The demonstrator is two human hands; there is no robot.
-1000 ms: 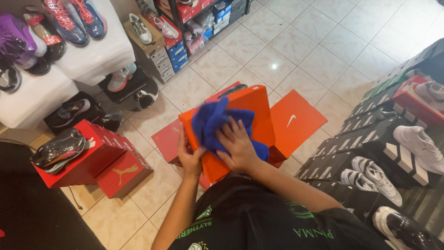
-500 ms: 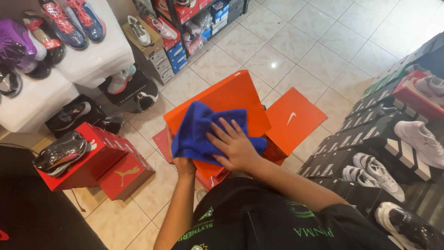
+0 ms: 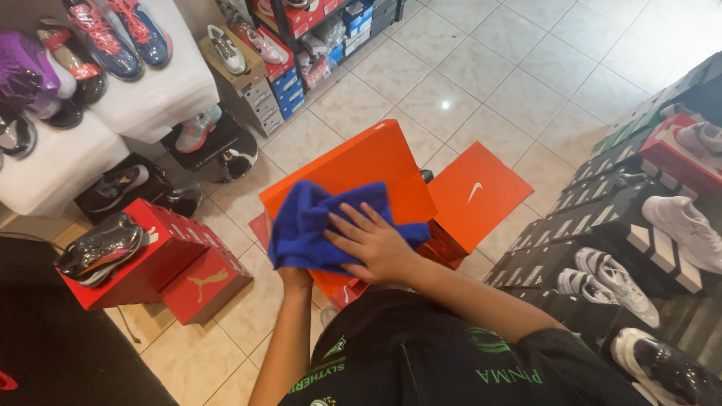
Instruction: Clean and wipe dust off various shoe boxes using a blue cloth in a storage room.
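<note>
The orange shoebox is tilted up in front of my chest, above the tiled floor, its broad face turned toward me. Under it and to its right, more orange box parts lie on the floor, one of them a flat orange lid with a white mark. To my right, a stack of black shoeboxes carries white trainers. To my left, a red shoebox stands on the tiles with a dark shiny football boot on top, and a second red box leans against its front. Beyond that, a white display block holds red, blue and purple boots.

A blue cloth is bunched against the lower half of the orange shoebox, covering its near edge. My right hand lies flat on that cloth, fingers spread fairly wide and pressing it onto the box, gripping nothing. My left hand comes up from below and is mostly hidden behind the cloth and the box's lower edge; it seems to hold the box from underneath, but I cannot tell how its fingers are set. My two forearms meet close together just below the box, over my black shirt with green print.
</note>
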